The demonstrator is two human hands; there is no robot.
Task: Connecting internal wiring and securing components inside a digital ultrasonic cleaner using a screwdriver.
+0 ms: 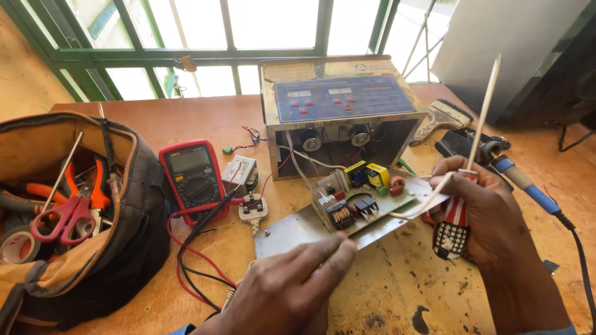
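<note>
Resting fingers-out on the metal plate carrying the circuit board, the left hand lies open; the right hand grips a screwdriver. Scratched wooden worktop, window beyond.

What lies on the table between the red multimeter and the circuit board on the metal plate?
In the head view, a white mains plug and a small white box lie between the red multimeter and the circuit board.
</note>
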